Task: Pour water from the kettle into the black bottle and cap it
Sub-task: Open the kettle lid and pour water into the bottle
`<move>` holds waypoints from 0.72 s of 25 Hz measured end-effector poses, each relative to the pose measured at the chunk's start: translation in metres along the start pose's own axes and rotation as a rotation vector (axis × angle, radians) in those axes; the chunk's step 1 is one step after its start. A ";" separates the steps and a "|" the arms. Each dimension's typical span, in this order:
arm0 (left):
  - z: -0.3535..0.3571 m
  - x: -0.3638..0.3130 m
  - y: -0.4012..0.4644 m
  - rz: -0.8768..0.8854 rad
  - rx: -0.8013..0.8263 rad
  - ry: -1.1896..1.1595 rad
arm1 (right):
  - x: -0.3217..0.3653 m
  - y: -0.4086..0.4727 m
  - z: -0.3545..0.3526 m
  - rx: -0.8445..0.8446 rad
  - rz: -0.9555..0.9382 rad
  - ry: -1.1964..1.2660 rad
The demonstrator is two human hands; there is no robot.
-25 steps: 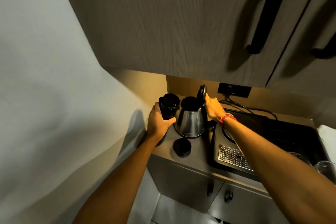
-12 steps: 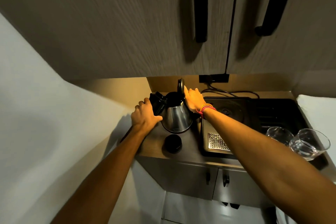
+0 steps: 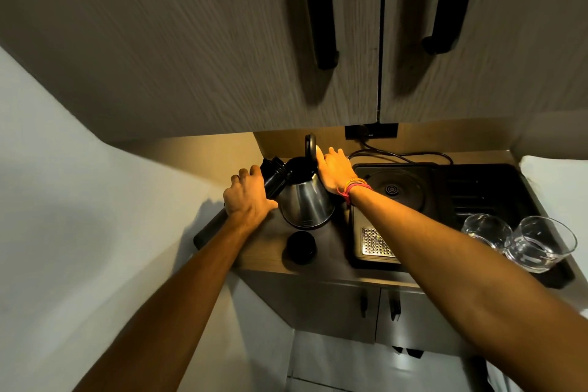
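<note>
Big grey cupboards (image 3: 222,41) hanging over a brown table (image 3: 331,251). Shiny kettle (image 3: 307,200) tipped left, lid up, right hand (image 3: 335,170) wrapped round its handle to pour. Black bottle (image 3: 273,177) leaned toward the spout, left hand (image 3: 248,197) closed round it, mouth close so water lands inside. Maybe touching; too dark to tell. Round black cap (image 3: 300,247) waiting off in front. No readable words anywhere.

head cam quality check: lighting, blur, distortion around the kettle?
Head view: warm under-cabinet light falls on the kettle and right hand; the black bottle reads nearly featureless; the cabinet doors are streaked with motion blur; wide-angle bending at the edges.
</note>
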State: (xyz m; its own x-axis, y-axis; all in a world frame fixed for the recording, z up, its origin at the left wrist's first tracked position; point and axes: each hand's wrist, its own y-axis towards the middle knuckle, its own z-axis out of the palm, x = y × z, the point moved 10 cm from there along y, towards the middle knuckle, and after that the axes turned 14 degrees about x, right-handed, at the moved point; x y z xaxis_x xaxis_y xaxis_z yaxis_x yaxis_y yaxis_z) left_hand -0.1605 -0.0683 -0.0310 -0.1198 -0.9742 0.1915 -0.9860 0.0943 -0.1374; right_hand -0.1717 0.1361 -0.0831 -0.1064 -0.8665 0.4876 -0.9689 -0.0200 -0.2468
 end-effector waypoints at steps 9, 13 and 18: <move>-0.003 -0.001 -0.004 -0.013 0.038 0.046 | -0.009 0.006 0.004 0.022 0.037 -0.011; -0.002 0.000 -0.003 -0.020 0.054 0.059 | -0.008 0.002 0.004 0.028 0.028 0.035; 0.000 0.000 0.001 -0.014 0.070 0.070 | -0.012 -0.002 -0.005 -0.029 0.082 0.186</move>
State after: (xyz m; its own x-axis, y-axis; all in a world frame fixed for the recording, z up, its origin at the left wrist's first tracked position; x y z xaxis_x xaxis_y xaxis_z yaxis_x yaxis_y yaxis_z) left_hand -0.1614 -0.0685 -0.0308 -0.1159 -0.9584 0.2607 -0.9775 0.0636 -0.2009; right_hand -0.1696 0.1488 -0.0845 -0.2218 -0.7579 0.6135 -0.9611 0.0638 -0.2687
